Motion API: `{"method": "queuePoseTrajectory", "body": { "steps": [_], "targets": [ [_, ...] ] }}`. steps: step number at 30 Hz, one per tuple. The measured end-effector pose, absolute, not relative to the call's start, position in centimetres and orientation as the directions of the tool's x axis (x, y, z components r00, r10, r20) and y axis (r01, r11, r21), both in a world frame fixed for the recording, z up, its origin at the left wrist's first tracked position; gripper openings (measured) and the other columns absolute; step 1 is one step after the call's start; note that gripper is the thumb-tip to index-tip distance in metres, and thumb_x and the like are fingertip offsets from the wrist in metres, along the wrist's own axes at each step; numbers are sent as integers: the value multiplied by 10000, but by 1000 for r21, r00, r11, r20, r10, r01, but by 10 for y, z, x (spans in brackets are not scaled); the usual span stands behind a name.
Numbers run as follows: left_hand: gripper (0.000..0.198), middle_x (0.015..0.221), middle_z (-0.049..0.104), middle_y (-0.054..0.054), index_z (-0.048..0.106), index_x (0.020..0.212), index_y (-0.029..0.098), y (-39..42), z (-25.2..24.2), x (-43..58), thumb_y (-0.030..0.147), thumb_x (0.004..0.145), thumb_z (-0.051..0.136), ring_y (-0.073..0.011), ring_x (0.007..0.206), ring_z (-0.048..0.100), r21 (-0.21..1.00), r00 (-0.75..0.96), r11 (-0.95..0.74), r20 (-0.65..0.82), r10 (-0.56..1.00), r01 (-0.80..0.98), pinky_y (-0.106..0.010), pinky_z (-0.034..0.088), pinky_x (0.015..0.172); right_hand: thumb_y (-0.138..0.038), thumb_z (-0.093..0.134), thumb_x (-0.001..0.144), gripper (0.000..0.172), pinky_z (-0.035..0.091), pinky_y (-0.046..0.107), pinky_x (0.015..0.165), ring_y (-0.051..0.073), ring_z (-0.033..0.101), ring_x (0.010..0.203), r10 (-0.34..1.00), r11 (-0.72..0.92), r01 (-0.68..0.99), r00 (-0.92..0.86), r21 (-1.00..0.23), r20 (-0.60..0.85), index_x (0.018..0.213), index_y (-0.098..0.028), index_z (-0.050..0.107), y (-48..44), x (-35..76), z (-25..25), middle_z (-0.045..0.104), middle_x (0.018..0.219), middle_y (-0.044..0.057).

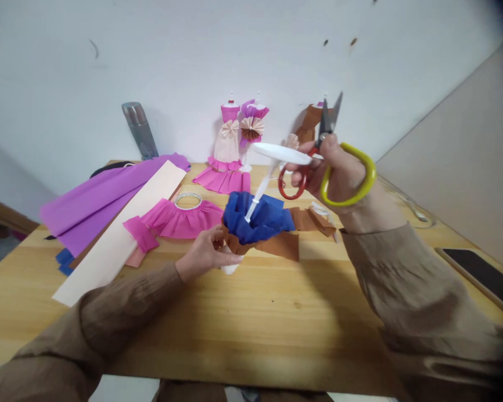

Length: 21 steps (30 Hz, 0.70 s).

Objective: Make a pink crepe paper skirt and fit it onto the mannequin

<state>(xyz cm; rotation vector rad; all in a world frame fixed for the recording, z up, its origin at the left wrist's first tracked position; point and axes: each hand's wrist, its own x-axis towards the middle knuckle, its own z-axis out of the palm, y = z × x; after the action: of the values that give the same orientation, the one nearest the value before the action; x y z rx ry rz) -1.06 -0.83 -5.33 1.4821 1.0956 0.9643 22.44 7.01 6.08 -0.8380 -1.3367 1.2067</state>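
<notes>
A miniature dress form on a white stand is tilted upside down, its round base uppermost. Blue crepe paper bunches around the stand's stem, with brown crepe paper below. My left hand is closed around the lower end, thumb and fingers at the brown paper and a white part. Scissors with one yellow and one red handle are in my right hand, blades pointing up and slightly apart. The fingers of that hand are also at the edge of the white base.
Pink ruffled paper and a tape roll lie left of my hands. Further left are purple paper and a cream strip. Dressed forms stand against the wall, near a leaning flask. A phone lies right.
</notes>
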Motion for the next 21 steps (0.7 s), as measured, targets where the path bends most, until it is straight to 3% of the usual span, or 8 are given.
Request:
{"method": "queuePoseTrajectory", "body": {
  "steps": [4, 7, 9, 12, 16, 21],
  "targets": [
    [231, 761, 560, -8, 638, 689, 147, -5, -58, -11, 302, 614, 793, -136, 707, 540, 969, 56, -193, 186, 981, 154, -245, 414, 605, -731, 705, 647, 627, 549, 375, 604, 198, 640, 654, 967, 136, -53, -212, -989, 144, 951, -195, 590, 65, 252, 27, 655, 805, 52],
    [181, 869, 596, -48, 701, 721, 172, -2, -64, -14, 276, 619, 809, -189, 848, 585, 915, -22, -315, 331, 943, 252, -286, 468, 710, -622, 718, 732, 587, 556, 401, 763, 225, 648, 840, 938, 196, 193, -321, -961, 127, 1143, -231, 565, 42, 268, 11, 652, 1033, 100],
    [146, 874, 606, -52, 704, 702, 185, -1, -68, -15, 266, 640, 808, -195, 863, 592, 874, -23, -372, 398, 917, 312, -300, 475, 735, -532, 689, 806, 579, 519, 436, 924, 267, 614, 1053, 900, 279, 426, -427, -861, 81, 1289, -259, 522, 23, 275, 8, 615, 1207, 120],
    [104, 870, 607, -49, 703, 691, 192, -2, -70, -16, 239, 670, 794, -195, 865, 592, 842, 31, -404, 422, 906, 357, -302, 472, 731, -502, 642, 845, 624, 470, 491, 998, 309, 567, 1144, 843, 429, 592, -533, -683, 67, 1394, -275, 450, 4, 281, 13, 579, 1262, 117],
    [100, 863, 587, -40, 713, 723, 196, -3, -73, -15, 231, 672, 792, -183, 832, 588, 866, 60, -399, 400, 915, 301, -287, 474, 682, -535, 546, 893, 556, 481, 476, 919, 310, 588, 1042, 800, 553, 601, -577, -577, 165, 1356, -241, 454, -4, 280, 19, 600, 1129, 119],
    [112, 872, 602, -38, 709, 763, 202, -2, -78, -17, 217, 684, 787, -184, 843, 594, 829, 24, -449, 468, 883, 333, -302, 489, 703, -561, 424, 941, 423, 483, 384, 766, 256, 580, 888, 748, 622, 488, -602, -612, 281, 1181, -223, 508, -1, 260, 20, 599, 991, 88]
  ]
}}
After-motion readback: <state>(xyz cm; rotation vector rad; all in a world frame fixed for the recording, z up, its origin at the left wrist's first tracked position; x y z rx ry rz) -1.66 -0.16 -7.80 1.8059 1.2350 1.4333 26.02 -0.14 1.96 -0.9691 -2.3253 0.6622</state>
